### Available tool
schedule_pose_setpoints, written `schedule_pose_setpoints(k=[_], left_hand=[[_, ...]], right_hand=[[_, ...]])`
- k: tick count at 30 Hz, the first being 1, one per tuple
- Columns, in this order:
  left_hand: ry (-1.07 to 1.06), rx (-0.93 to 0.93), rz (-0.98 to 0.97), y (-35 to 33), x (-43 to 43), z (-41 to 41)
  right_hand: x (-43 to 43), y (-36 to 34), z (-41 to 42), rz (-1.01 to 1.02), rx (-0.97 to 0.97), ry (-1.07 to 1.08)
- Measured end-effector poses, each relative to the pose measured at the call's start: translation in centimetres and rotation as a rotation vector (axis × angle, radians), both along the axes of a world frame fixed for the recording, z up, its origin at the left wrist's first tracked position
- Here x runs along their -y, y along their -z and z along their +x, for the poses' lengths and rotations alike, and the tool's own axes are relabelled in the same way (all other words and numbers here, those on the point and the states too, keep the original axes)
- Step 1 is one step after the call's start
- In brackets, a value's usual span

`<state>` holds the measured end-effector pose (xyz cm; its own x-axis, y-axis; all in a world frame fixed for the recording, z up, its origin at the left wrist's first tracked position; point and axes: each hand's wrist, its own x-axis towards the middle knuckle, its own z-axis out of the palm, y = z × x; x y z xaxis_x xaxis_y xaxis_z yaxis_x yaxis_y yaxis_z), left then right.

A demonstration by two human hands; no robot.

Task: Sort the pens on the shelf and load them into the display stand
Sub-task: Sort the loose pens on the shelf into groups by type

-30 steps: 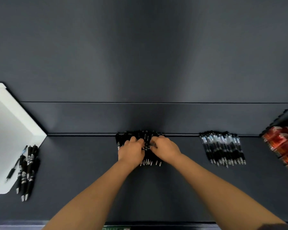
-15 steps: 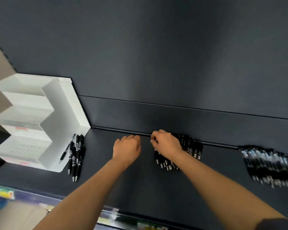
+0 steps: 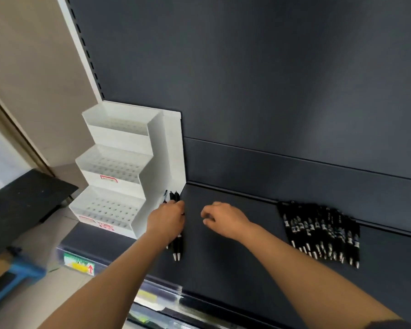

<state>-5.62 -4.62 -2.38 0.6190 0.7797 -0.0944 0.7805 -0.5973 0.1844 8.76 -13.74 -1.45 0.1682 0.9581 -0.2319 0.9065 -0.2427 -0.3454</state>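
While our left hand (image 3: 166, 222) lies over a small bunch of pens (image 3: 178, 248), its fingers bend down across the barrels, and we cannot tell whether they clasp them or only press. These pens lie on the dark shelf (image 3: 223, 269), tips toward six o'clock, just beside the white stand (image 3: 119, 160), which rises in three holed steps at ten o'clock of that hand. At three o'clock our right hand (image 3: 226, 220) hangs over the shelf, fingers loosely curled, holding nothing. Farther out at three o'clock a larger heap of pens (image 3: 323, 233) lies near the back ledge. At seven o'clock a label (image 3: 80, 265) sits on the shelf edge.
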Motion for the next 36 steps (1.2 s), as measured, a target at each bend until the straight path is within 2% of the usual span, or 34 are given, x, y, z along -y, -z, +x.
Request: schedule_pose_setpoints(k=[8,13,19,23,29,36], left_hand=[[-0.039,0.01,-0.187,2.1,-2.8,-3.1],[0.054,-0.022,-0.248,3.0,-3.4,-2.9],[0.066,-0.08,-0.187,3.2,-3.3,-1.5],[0.066,-0.164,-0.197,3.0,-3.1,-0.5],[0.126,-0.161,0.09,3.5,-3.0,-0.1],[0.179,-0.275,0.05,3.9,-2.9,1.6]], right_hand=[[-3.8,1.5,-4.6,-0.217,-0.096,-0.166],[-4.3,2.3,-4.8,-0.299,-0.034,-0.177],[-4.1,2.9,-3.4,-0.29,0.076,-0.044],[-4.0,3.4,-3.0,-0.261,0.049,0.035],[-4.1,3.7,-2.5,-0.231,0.013,0.107],[-3.3,3.9,-1.4,-0.217,-0.025,0.168]])
